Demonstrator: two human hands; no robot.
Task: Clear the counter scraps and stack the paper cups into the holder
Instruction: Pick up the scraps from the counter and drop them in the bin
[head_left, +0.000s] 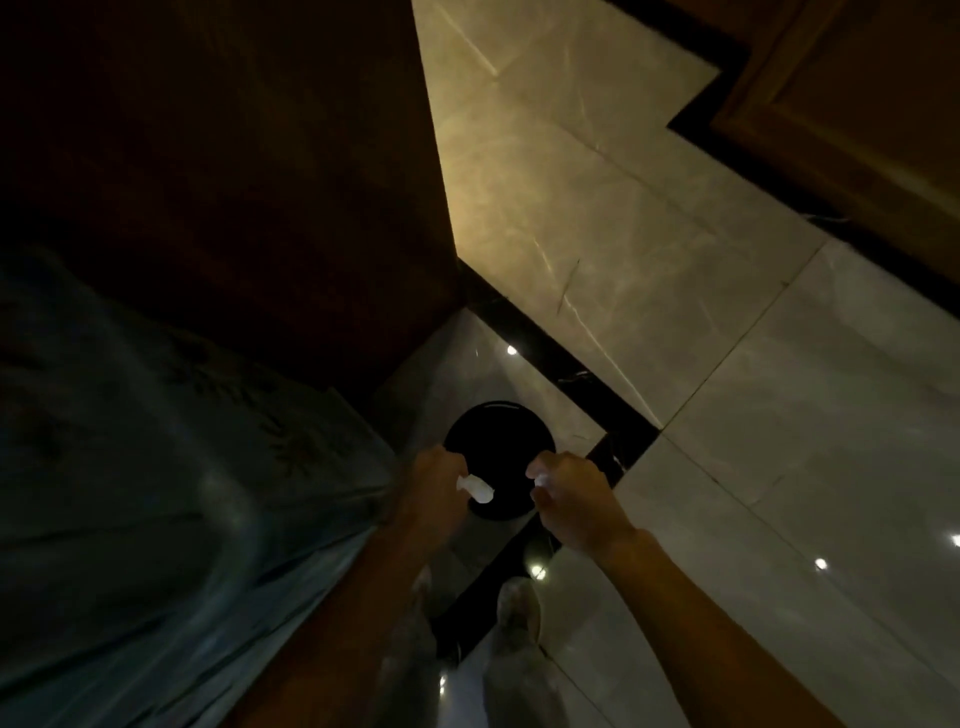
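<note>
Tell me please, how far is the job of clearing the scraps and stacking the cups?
Done: nothing can be confirmed; the counter is not in view. In hand: the left hand holds a white scrap over the round black bin on the floor, and the right hand pinches something small and white beside it. Left: dropping these scraps, then stacking the cups; no cups or holder show here.

Dim light throughout. A glossy pale marble floor (779, 415) is crossed by a black inlay strip (561, 374) and dotted with lamp reflections. Dark wooden cabinetry (234, 182) is seen left, a wood door (857, 104) top right.
</note>
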